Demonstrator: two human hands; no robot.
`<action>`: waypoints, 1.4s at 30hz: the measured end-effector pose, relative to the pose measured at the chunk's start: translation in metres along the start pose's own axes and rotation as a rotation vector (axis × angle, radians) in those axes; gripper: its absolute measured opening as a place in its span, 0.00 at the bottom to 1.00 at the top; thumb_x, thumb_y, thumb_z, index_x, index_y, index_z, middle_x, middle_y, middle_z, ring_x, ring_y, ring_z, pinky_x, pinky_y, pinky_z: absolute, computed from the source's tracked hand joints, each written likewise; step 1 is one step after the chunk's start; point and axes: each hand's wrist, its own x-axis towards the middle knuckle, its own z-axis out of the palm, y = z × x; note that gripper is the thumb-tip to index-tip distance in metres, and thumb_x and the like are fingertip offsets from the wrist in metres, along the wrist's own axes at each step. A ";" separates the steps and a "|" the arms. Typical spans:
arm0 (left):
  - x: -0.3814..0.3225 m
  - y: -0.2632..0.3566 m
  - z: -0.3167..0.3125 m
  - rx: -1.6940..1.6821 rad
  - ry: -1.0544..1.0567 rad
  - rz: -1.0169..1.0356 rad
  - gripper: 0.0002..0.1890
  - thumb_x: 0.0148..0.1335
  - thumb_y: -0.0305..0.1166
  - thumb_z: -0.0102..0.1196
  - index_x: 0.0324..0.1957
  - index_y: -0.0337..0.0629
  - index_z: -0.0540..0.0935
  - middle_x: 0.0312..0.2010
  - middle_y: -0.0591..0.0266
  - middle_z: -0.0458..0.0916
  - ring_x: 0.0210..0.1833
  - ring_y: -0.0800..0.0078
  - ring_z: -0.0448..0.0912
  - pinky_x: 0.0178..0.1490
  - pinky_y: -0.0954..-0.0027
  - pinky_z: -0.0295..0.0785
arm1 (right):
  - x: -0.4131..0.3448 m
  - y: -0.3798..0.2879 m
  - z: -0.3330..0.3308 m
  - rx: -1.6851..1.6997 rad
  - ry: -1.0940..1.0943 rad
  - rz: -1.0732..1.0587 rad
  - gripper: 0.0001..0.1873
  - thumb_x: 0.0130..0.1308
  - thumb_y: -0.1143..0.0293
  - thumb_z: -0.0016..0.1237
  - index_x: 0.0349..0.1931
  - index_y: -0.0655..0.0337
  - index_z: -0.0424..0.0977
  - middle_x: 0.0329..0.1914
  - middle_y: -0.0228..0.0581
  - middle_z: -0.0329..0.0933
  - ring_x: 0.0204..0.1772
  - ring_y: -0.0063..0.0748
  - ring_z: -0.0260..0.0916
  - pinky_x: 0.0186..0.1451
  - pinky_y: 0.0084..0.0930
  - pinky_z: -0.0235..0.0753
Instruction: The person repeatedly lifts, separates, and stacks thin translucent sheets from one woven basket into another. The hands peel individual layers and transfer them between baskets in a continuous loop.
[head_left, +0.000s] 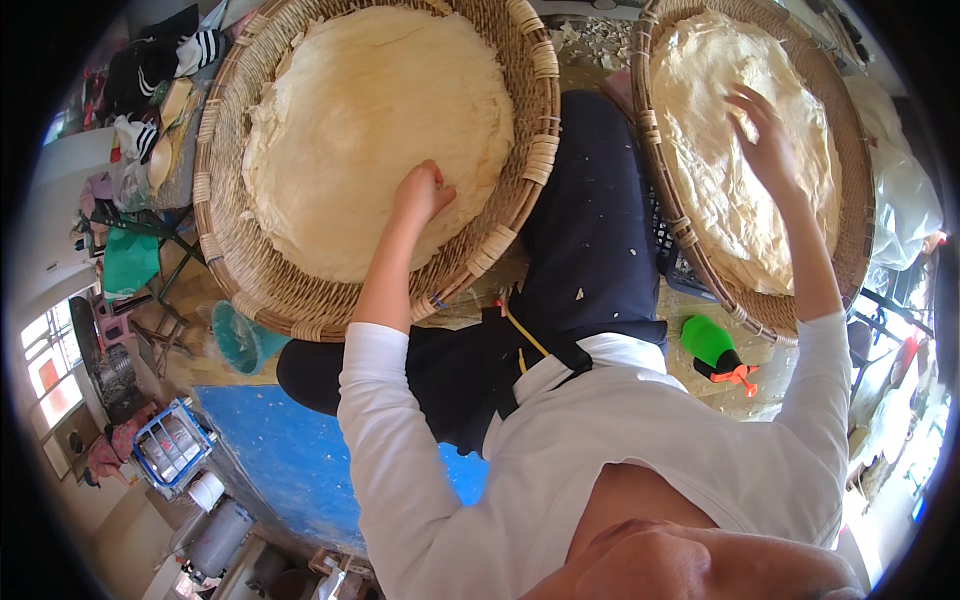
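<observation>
My left hand (426, 193) is over a broad round stack of thin pale sheets (352, 127). Its fingers are curled in, and I see nothing held in them. The stack lies in a round woven basket (221, 172) with a wrapped rim. On the other side, my right hand (763, 139) is above a second, more crumpled pile of pale sheets (697, 142), fingers apart and holding nothing. That pile fills another woven basket (855, 240), tilted in view. Whether either hand touches the sheets I cannot tell.
A green spray bottle (705, 341) with an orange trigger is on the floor by my right side. To the left are a teal plastic bin (240, 337), a folding stand (169, 232) and a blue mat (277, 457). A black plastic crate (679, 274) is under the right basket.
</observation>
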 end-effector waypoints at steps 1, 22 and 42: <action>0.003 -0.003 0.001 0.003 -0.005 0.019 0.13 0.52 0.36 0.60 0.29 0.35 0.75 0.27 0.47 0.79 0.32 0.52 0.78 0.35 0.58 0.72 | 0.021 -0.032 0.008 0.063 0.035 -0.095 0.13 0.64 0.71 0.50 0.49 0.50 0.76 0.62 0.33 0.71 0.62 0.41 0.68 0.62 0.39 0.70; -0.003 -0.038 -0.047 -0.947 -0.178 -0.218 0.13 0.63 0.26 0.51 0.49 0.32 0.77 0.33 0.59 0.82 0.36 0.73 0.80 0.40 0.70 0.77 | 0.107 -0.312 0.194 1.081 -1.079 0.532 0.09 0.55 0.66 0.56 0.29 0.61 0.74 0.25 0.29 0.70 0.29 0.18 0.69 0.31 0.16 0.73; -0.039 -0.044 -0.049 -0.451 0.089 0.075 0.07 0.59 0.28 0.56 0.36 0.33 0.82 0.30 0.46 0.81 0.34 0.54 0.81 0.39 0.62 0.74 | 0.083 -0.326 0.186 1.114 -0.899 0.418 0.27 0.47 0.76 0.64 0.47 0.72 0.68 0.35 0.37 0.72 0.37 0.22 0.72 0.35 0.21 0.77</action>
